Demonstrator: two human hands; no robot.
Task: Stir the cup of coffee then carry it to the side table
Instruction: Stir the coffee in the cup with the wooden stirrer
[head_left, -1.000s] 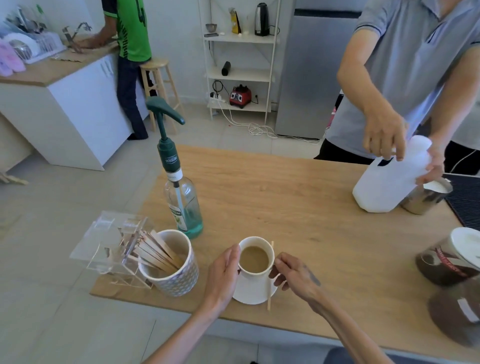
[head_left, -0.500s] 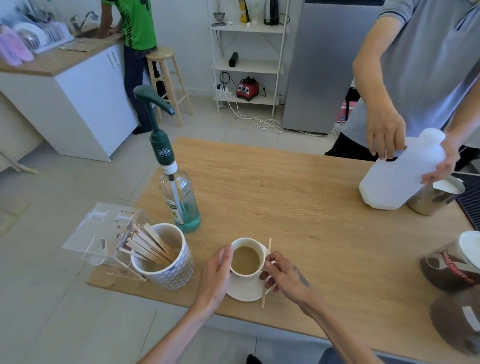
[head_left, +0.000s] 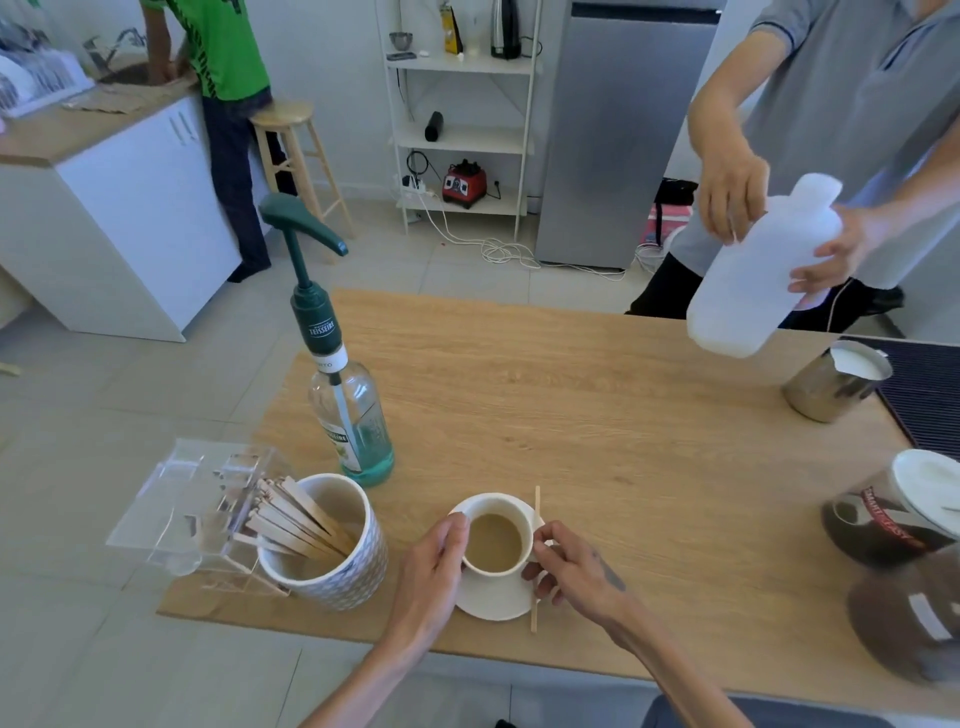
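Note:
A small white cup of milky coffee (head_left: 495, 542) stands on a white saucer (head_left: 492, 597) near the front edge of the wooden table (head_left: 597, 431). A thin wooden stir stick (head_left: 536, 506) lies across the saucer's right rim, partly under my right hand. My left hand (head_left: 434, 571) curls against the cup's left side and the saucer's left edge. On the opposite side, my right hand (head_left: 574, 566) has its fingers at the cup's right wall, where the handle is hidden.
A patterned mug of wooden sticks (head_left: 327, 540) and a clear plastic holder (head_left: 192, 509) stand left of the cup, a green-pump syrup bottle (head_left: 348, 410) behind. Across the table a person tilts a white jug (head_left: 763, 270) above a steel milk pitcher (head_left: 831, 382). Coffee jars (head_left: 893, 519) sit right.
Both hands have closed in around the cup and saucer. The view has tilted slightly. The other person has lifted the white jug off the steel pitcher.

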